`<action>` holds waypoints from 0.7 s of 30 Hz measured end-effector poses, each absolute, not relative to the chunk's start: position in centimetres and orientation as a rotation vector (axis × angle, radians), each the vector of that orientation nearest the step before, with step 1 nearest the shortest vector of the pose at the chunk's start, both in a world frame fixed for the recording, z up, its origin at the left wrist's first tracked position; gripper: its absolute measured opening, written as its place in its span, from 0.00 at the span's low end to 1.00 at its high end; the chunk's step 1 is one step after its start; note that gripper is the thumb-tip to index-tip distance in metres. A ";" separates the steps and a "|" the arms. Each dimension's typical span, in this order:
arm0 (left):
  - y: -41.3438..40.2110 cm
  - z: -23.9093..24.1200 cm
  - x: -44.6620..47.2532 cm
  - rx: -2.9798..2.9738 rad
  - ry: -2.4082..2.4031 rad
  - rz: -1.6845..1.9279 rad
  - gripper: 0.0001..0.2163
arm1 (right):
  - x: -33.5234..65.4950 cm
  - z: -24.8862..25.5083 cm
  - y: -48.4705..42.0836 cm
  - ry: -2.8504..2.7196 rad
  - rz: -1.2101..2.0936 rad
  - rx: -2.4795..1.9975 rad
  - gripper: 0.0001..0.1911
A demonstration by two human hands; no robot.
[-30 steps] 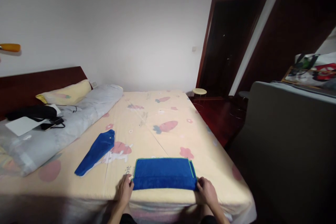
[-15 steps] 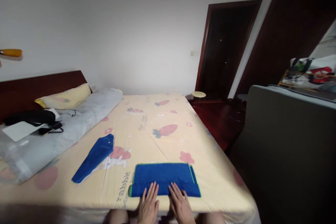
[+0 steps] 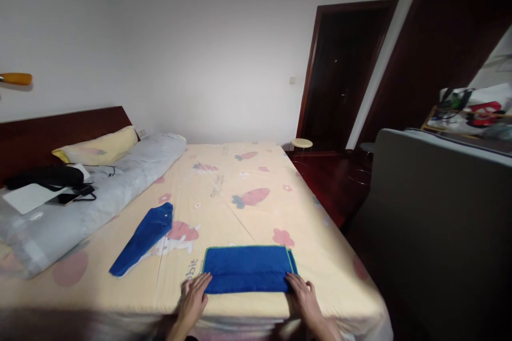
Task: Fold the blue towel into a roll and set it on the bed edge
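Observation:
A blue towel (image 3: 248,266) with green edging lies folded on the bed near its front edge, its near part folded over in a strip. My left hand (image 3: 194,294) is at the towel's near left end, fingers bent over the top and thumb at the front edge. At the opposite end, my right hand (image 3: 304,295) holds the near right corner in the same way, fingers curled over it. Further left on the sheet lies a second blue cloth (image 3: 144,240), folded long and narrow, out of reach of both hands.
The bed (image 3: 256,224) has a cream patterned sheet. A grey rolled quilt (image 3: 104,192), a yellow pillow (image 3: 98,146), a white flat object (image 3: 32,198) and black items lie left. A dark grey panel (image 3: 432,234) stands right. Beyond the bed is a round stool (image 3: 301,143).
My hands have moved apart, from flat on the middle of the folded strip out to the towel's two near ends, and the fingers have curled over them. The second cloth lies still.

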State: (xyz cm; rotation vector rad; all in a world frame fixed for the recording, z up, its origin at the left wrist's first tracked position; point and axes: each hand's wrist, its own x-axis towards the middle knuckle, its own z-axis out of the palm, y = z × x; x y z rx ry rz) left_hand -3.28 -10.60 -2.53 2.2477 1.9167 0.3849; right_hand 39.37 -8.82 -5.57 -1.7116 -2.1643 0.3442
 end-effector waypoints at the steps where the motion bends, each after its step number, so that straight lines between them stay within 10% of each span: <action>1: -10.4 -2.3 -3.2 2.219 1.936 0.374 0.31 | 39.3 -5.2 -8.6 -2.149 0.335 -1.712 0.29; 21: -8.5 -2.5 -5.5 1.569 1.832 0.994 0.14 | 41.5 -1.9 -7.8 -1.984 0.388 -1.817 0.19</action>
